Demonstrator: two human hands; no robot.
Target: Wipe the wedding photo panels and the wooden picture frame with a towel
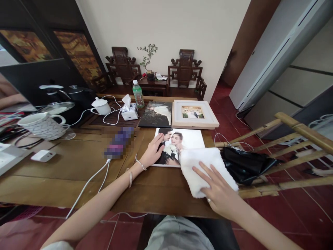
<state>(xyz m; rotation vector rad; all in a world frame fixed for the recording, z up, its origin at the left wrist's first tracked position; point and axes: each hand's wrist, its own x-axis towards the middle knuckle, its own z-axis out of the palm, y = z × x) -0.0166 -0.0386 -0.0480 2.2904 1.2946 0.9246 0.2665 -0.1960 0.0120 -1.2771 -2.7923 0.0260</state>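
Note:
A glossy wedding photo panel point(191, 138) lies at the table's front, showing a couple and a white bouquet. My left hand point(154, 150) rests on its left edge with fingers stretched out, touching the printed surface. Spread over the panel's lower right corner is a fluffy white cloth point(191, 163), which hangs toward the table's right edge. My right hand point(214, 185) lies on top of this cloth, its fingers spread and pressed lightly into it. The cloth hides the part of the panel beneath it.
Behind the panel lie a dark picture panel point(152, 116) and a pale framed photo point(195, 121). A tissue box point(130, 113), green bottle point(138, 94), blurred phone point(118, 143) and mug point(43, 125) stand leftward. A black bag point(243, 165) sits on a bamboo chair point(292, 139).

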